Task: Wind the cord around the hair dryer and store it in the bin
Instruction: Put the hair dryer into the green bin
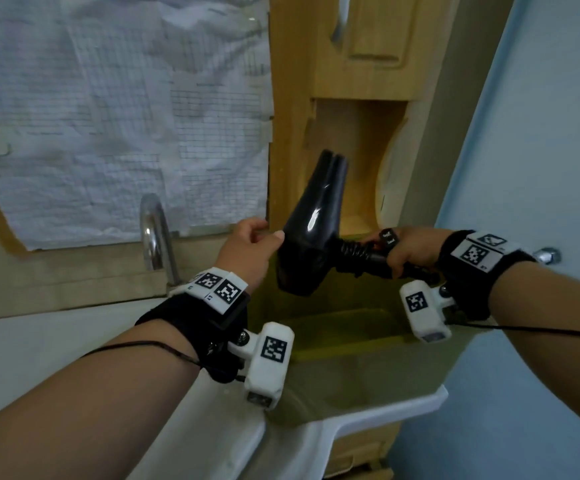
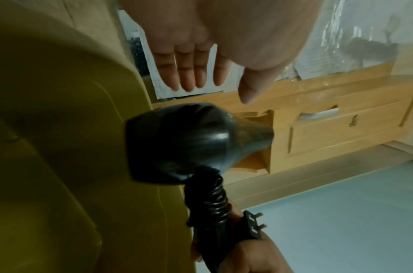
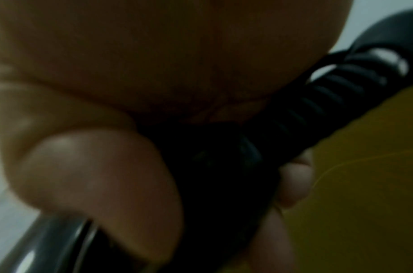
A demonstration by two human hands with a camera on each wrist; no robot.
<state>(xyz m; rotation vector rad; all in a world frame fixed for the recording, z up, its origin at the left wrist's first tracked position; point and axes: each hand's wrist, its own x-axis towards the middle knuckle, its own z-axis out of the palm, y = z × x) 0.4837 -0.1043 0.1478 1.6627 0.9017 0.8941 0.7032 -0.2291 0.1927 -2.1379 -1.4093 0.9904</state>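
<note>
Head: glossy black hair dryer (image 1: 311, 233), cord-wrapped handle.

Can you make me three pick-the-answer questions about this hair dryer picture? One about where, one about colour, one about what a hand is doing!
1. Where is the hair dryer?
A. above the bin
B. under the tap
C. on the floor

2. What colour is the bin?
A. red
B. yellow-green
C. white

3. What is the right hand doing?
A. hanging loose
B. gripping the dryer's handle
C. turning the tap

Answers:
1. A, the dryer is held in the air over the open bin.
2. B, its walls look yellow-green.
3. B, its fingers curl round the handle with the cord wound on it, while the left hand is open beside the dryer.
</note>
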